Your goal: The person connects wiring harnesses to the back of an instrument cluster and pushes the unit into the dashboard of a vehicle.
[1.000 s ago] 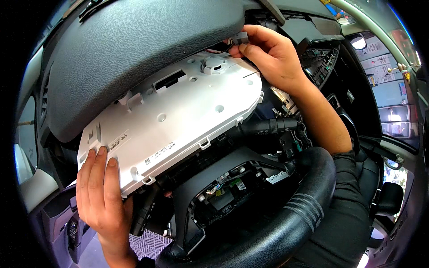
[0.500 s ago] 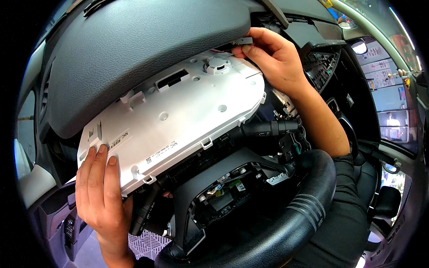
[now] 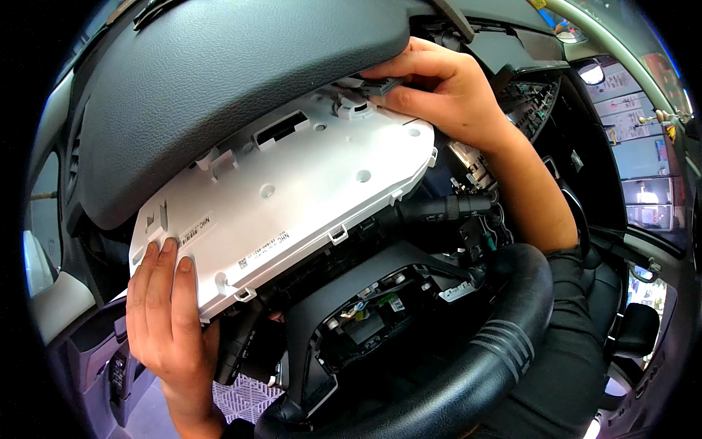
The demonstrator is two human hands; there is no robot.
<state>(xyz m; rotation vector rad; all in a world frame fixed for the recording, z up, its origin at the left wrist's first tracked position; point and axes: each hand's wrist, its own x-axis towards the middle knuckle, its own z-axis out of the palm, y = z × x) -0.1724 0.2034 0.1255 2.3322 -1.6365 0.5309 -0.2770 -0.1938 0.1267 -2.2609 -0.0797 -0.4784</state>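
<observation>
A white instrument cluster lies tilted with its back side up, between the dashboard hood and the steering wheel. My left hand grips its near left corner, fingers flat on the back and thumb out of sight beneath the edge. At the far right end, my right hand pinches a dark grey wire connector between thumb and fingers. The connector hangs over the cluster's far edge, close to a round raised boss. A rectangular socket opening shows in the cluster's back.
The padded dashboard hood overhangs the cluster's far edge. Nearer me are the steering wheel, its centre cover off, and two stalks, the right one under the cluster. Exposed trim with wiring sits to the right.
My right hand has shifted slightly left with the connector, which is now turned and reaches further over the cluster. My left hand stays on its corner.
</observation>
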